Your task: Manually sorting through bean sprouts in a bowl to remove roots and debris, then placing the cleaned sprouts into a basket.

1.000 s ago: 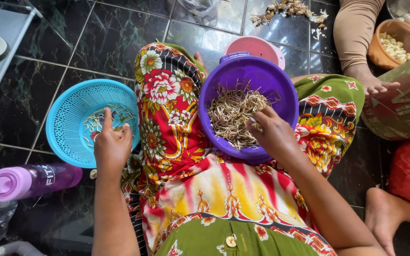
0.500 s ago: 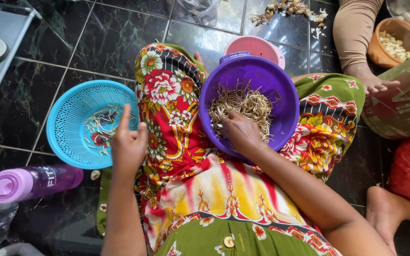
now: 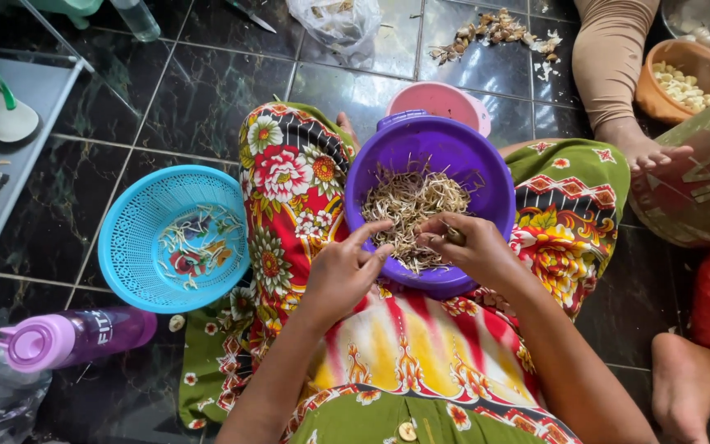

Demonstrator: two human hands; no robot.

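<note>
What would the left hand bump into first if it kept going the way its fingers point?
Most likely the pile of thin pale sprouts in the purple bowl. The left hand points up and right over the rim, fingertips already at the pile's edge, though the height above it is unclear.

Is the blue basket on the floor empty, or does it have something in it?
Nearly empty. The blue basket holds only a thin scatter of pale strands on its bottom, and the patterned cloth beneath shows through its mesh.
</note>
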